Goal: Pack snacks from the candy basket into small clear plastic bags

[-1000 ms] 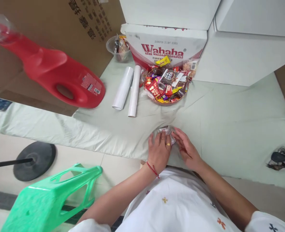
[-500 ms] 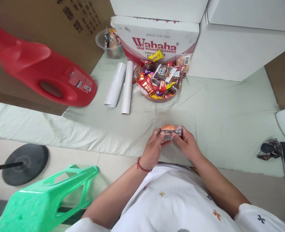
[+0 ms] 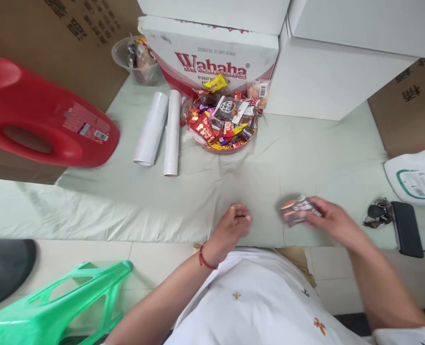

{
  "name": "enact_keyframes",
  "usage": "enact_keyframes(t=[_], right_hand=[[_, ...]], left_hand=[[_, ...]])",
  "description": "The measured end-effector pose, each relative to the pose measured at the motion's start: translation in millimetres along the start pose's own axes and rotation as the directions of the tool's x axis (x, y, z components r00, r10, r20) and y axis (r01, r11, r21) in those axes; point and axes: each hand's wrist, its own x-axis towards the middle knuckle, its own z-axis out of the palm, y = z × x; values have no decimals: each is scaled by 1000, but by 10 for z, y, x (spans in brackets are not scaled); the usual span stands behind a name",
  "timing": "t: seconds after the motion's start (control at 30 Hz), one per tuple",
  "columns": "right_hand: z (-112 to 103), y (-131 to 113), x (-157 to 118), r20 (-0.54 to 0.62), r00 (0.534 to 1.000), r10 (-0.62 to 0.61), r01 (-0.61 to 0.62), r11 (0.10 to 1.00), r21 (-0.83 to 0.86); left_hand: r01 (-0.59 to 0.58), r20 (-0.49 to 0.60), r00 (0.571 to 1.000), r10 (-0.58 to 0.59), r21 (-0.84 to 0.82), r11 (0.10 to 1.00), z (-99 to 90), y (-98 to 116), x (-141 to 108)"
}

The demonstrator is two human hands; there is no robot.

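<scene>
A small wrapped snack [image 3: 296, 211], dark with an orange part, is held at its right end by my right hand [image 3: 327, 219], near the front edge of the cloth-covered table [image 3: 270, 167]. My left hand [image 3: 235, 223] is closed, fingers curled with the thumb against them, and nothing shows in it; a red string bracelet is on its wrist. Farther back, a round plate [image 3: 227, 150] is heaped with wrapped sweets [image 3: 221, 120]. Two white paper rolls [image 3: 151, 129] [image 3: 172, 134] lie left of the plate.
A Wahaba-style printed carton [image 3: 216, 52] stands behind the sweets, beside white boxes [image 3: 316, 72]. A red jug [image 3: 54, 120] and a clear bowl [image 3: 144, 72] are at left. Keys [image 3: 378, 212], a phone [image 3: 407, 229] and a white bottle [image 3: 419, 177] lie right. A green stool [image 3: 29, 306] stands below left.
My left hand has let go of the snack and closed. My right hand has carried the snack to the right, away from my left hand. The view has shifted right.
</scene>
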Motion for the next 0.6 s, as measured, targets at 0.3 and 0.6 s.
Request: enact_keyframes(t=[0.3,0.6], right_hand=[[-2373,-471,807,-816,578,22,-434,854,-285],[-1628,-164,941,-818,564,-115,250,968,36]], left_hand=[[-40,-103,994,39,-11,999,-310,-140,-118],[-240,-354,882,312,232,943,-565,12,-223]])
